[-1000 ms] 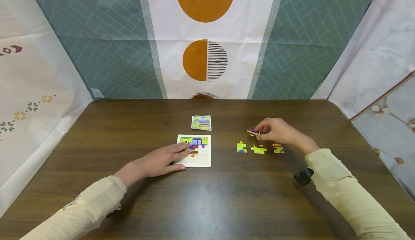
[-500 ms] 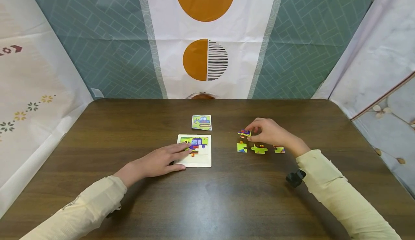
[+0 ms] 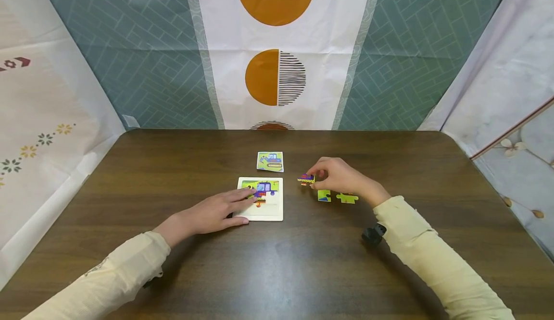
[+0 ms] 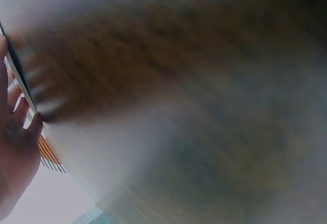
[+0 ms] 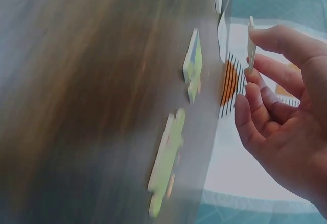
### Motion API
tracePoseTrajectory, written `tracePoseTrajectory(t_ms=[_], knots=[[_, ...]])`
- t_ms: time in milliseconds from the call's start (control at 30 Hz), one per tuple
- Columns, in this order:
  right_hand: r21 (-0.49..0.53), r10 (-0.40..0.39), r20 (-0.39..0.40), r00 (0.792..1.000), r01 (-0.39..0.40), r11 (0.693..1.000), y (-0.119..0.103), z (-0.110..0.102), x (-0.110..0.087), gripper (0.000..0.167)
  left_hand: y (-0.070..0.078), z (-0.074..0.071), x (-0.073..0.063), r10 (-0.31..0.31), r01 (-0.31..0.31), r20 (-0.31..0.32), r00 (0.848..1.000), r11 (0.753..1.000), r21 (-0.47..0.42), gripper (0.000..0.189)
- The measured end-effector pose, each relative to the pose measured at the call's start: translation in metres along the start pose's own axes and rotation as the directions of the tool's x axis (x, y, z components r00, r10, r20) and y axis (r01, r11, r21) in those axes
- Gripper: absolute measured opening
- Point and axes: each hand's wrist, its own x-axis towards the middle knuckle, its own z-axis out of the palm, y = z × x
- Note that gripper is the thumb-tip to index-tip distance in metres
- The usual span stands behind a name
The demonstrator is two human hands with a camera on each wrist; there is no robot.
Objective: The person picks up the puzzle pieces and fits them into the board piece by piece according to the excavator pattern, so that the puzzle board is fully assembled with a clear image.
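With its fingers lying flat and nearly straight, my left hand (image 3: 216, 213) rests on the left side of a white-framed puzzle board (image 3: 273, 213). Part of a purple excavator picture fills the board's upper half; bare white shows at lower right. To the board's right, my right hand (image 3: 339, 178) pinches a purple puzzle piece (image 3: 305, 179) with yellow-and-black stripes between thumb and fingers. That piece is raised off the table, seen edge-on in the right wrist view. Two green puzzle pieces, one with a blue corner (image 3: 324, 195) and one longer (image 3: 347, 198), lie below the hand.
A small picture card (image 3: 270, 162) of an excavator lies behind the board. Everything sits on a dark brown wooden table (image 3: 268, 272), with patterned cloth (image 3: 277, 17) hanging behind its far edge and at both sides.
My right hand has carried the striped piece left, from above the loose pieces toward the board. Its wrist now covers the rightmost green piece. The left hand stays on the board.
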Motion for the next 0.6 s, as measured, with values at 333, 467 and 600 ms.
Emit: tracePoseTrajectory(t_ms=[333,467,600], knots=[[-0.026,-0.042,0.052,0.998,0.043,0.999,-0.015,0.016,0.017,0.029,0.001,-0.001,0.001,-0.012,0.012,0.011,1.0,1.0,0.0,0.062],[-0.025,-0.061,0.064,0.996,0.063,0.998,-0.021,0.022,0.022,0.029,0.001,-0.002,0.001,-0.015,0.015,0.019,1.0,1.0,0.003,0.062],[-0.037,-0.082,0.08,0.993,0.085,0.996,-0.028,0.027,0.027,0.029,0.002,-0.003,0.001,-0.014,0.014,0.022,1.0,1.0,0.002,0.061]])
